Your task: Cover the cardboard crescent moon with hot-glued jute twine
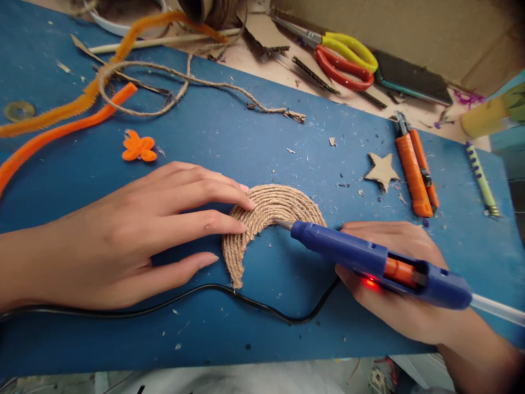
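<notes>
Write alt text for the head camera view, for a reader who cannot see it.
A right hand holds a blue hot glue gun, nozzle at the inner edge of a crescent wrapped in tan jute twine, while the left hand presses it flat on a blue board. An orange utility knife, cardboard star and orange pipe cleaners lie around.

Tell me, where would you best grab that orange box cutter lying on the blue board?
Probably by the middle of its long orange body, coming from straight above. The orange box cutter lies flat on the blue board, free on both long sides, so fingers can close across its narrow width. Avoid the metal tip at the far end.
</notes>
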